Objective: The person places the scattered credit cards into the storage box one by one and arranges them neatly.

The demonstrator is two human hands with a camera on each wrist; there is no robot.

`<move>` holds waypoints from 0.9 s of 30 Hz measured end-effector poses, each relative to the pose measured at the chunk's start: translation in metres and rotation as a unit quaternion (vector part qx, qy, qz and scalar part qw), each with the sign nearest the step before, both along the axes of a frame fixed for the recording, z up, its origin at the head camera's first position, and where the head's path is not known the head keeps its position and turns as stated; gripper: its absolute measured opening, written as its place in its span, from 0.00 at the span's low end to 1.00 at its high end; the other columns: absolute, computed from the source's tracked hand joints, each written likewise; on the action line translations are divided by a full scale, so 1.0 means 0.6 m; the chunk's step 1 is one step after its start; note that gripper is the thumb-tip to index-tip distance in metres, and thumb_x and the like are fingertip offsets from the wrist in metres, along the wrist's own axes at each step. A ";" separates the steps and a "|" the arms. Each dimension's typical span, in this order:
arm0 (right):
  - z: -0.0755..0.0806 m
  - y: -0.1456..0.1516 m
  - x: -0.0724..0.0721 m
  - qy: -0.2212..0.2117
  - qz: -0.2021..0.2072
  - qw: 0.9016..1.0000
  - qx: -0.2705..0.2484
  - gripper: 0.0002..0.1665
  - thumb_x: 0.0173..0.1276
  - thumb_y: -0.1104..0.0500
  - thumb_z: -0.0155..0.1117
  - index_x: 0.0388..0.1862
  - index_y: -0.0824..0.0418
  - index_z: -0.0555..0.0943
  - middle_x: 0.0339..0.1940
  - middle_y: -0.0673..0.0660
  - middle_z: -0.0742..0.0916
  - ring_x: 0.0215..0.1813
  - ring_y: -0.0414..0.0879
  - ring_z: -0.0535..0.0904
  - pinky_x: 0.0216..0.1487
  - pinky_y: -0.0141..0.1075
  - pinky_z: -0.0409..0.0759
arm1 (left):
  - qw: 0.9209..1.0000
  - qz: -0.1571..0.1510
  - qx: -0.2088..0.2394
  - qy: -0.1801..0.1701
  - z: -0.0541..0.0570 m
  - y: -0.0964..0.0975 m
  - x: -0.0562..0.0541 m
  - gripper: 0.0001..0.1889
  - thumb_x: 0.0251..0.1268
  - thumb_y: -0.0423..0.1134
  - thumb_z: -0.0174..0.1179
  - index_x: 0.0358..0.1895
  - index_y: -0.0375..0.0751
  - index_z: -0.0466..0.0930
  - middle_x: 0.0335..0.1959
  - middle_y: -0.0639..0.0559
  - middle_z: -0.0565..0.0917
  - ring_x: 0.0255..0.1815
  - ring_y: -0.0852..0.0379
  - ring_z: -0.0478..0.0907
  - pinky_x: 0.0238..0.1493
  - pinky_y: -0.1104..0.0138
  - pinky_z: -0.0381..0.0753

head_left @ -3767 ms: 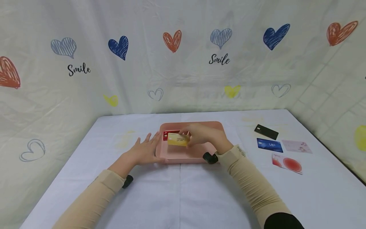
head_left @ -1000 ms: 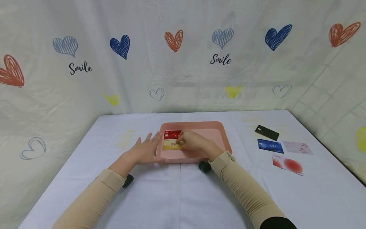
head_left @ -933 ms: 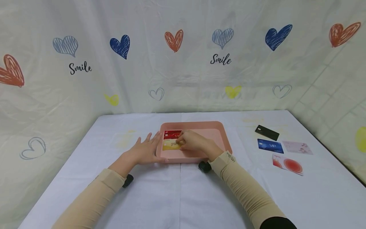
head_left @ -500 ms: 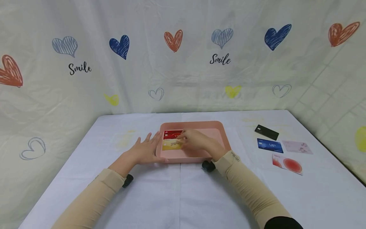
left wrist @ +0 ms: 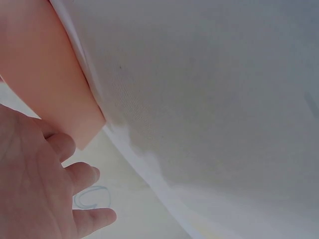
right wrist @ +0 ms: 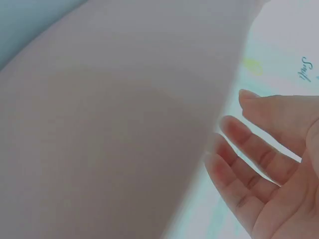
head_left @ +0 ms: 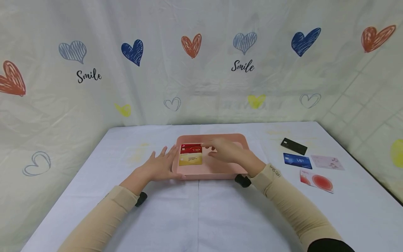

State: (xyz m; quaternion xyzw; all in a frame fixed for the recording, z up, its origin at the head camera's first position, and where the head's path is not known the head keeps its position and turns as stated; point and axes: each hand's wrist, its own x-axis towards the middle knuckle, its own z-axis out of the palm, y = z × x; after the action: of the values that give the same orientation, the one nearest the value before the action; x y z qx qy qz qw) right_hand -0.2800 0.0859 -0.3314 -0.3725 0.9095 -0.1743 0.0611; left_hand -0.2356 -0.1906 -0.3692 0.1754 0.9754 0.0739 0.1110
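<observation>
A shallow pink tray (head_left: 217, 171) lies on the white table in the head view. Inside its left part are a red VIP card (head_left: 191, 148) and, just in front of it, a yellow card (head_left: 190, 159), their long edges together. My left hand (head_left: 158, 167) rests spread at the tray's left edge, its thumb along the front corner. In the left wrist view, the left fingers (left wrist: 82, 177) extend beside the pink tray wall (left wrist: 57, 82). Over the tray, right of both cards, hovers my right hand (head_left: 225, 151) with loosely bent fingers and nothing held. The right wrist view shows its thumb and fingers (right wrist: 259, 154) apart.
On the table's right side lie a black card (head_left: 294, 146), a blue VIP card (head_left: 297, 160), a pale pink card (head_left: 327, 162) and a white card with a red circle (head_left: 316, 181). A white curtain (head_left: 207, 84) printed with hearts stands behind the table.
My right hand has set the yellow card down in front of the red one, let go of it and drawn back to the right. The left hand keeps its place.
</observation>
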 end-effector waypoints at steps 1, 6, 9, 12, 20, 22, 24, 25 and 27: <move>0.002 0.004 0.001 0.002 0.002 1.000 -0.002 0.27 0.73 0.67 0.66 0.69 0.64 0.78 0.59 0.61 0.86 0.55 0.53 0.82 0.56 0.44 0.82 | 1.000 -0.001 0.001 0.001 -0.001 0.000 0.000 0.63 0.58 0.76 0.60 0.84 0.39 0.40 0.85 0.44 0.45 0.83 0.35 0.41 0.73 0.30 0.41; 0.010 0.028 0.007 0.018 0.012 0.999 -0.031 0.23 0.71 0.69 0.66 0.65 0.67 0.81 0.56 0.62 0.87 0.51 0.52 0.84 0.52 0.43 0.83 | 1.000 -0.001 0.003 0.002 -0.001 0.001 0.001 0.64 0.58 0.76 0.60 0.84 0.38 0.40 0.85 0.44 0.45 0.83 0.35 0.42 0.73 0.30 0.41; 0.011 0.042 0.007 0.042 0.018 0.998 -0.051 0.22 0.69 0.71 0.67 0.62 0.67 0.83 0.54 0.60 0.88 0.48 0.50 0.85 0.49 0.41 0.84 | 1.000 0.000 0.006 0.002 0.003 0.000 0.003 0.64 0.58 0.76 0.60 0.84 0.38 0.40 0.85 0.44 0.45 0.83 0.35 0.41 0.73 0.30 0.41; 0.010 0.055 0.007 0.067 0.023 0.995 -0.064 0.21 0.68 0.72 0.68 0.60 0.67 0.84 0.51 0.59 0.89 0.44 0.48 0.85 0.47 0.40 0.84 | 1.000 0.000 0.006 0.001 0.003 0.000 0.003 0.64 0.58 0.76 0.60 0.84 0.39 0.39 0.85 0.44 0.45 0.83 0.35 0.41 0.73 0.30 0.40; 0.016 0.092 0.007 0.058 -0.011 0.995 -0.082 0.23 0.70 0.72 0.64 0.63 0.66 0.82 0.51 0.60 0.88 0.45 0.50 0.84 0.46 0.43 0.84 | 1.000 0.003 0.009 -0.001 -0.001 0.000 0.001 0.64 0.58 0.76 0.60 0.84 0.39 0.39 0.85 0.44 0.45 0.83 0.35 0.41 0.73 0.30 0.40; 0.017 0.102 0.006 0.062 -0.015 0.994 -0.085 0.23 0.71 0.71 0.64 0.64 0.65 0.82 0.51 0.60 0.88 0.44 0.50 0.84 0.46 0.43 0.84 | 1.000 0.002 0.008 0.000 -0.001 0.000 0.001 0.64 0.58 0.76 0.60 0.84 0.39 0.39 0.85 0.44 0.45 0.83 0.35 0.41 0.73 0.30 0.40; 0.016 0.112 0.003 0.064 -0.022 0.994 -0.089 0.23 0.71 0.71 0.64 0.64 0.65 0.82 0.51 0.60 0.88 0.44 0.50 0.83 0.46 0.43 0.83 | 1.000 0.001 0.008 0.000 -0.001 0.000 0.001 0.64 0.58 0.76 0.60 0.84 0.39 0.39 0.85 0.44 0.45 0.83 0.35 0.41 0.73 0.30 0.40; 0.016 0.116 0.002 0.064 -0.026 0.993 -0.091 0.23 0.71 0.71 0.64 0.64 0.65 0.82 0.51 0.60 0.88 0.44 0.50 0.83 0.46 0.44 0.83 | 1.000 0.001 0.008 0.000 -0.001 0.000 0.001 0.64 0.58 0.76 0.60 0.84 0.40 0.39 0.85 0.44 0.45 0.83 0.35 0.41 0.73 0.30 0.40; 0.017 0.126 0.000 0.062 -0.037 0.993 -0.097 0.21 0.72 0.70 0.64 0.63 0.65 0.82 0.50 0.60 0.88 0.44 0.50 0.83 0.47 0.45 0.83 | 1.000 0.001 0.007 0.000 -0.001 0.001 0.001 0.64 0.58 0.76 0.60 0.84 0.40 0.39 0.85 0.44 0.44 0.83 0.35 0.41 0.73 0.30 0.40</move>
State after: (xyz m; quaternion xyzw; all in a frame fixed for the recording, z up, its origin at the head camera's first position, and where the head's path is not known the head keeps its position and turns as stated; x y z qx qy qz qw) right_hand -0.2801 0.1612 -0.3214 -0.3533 0.9034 -0.2400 -0.0380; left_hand -0.2350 -0.1903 -0.3701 0.1751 0.9750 0.0810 0.1098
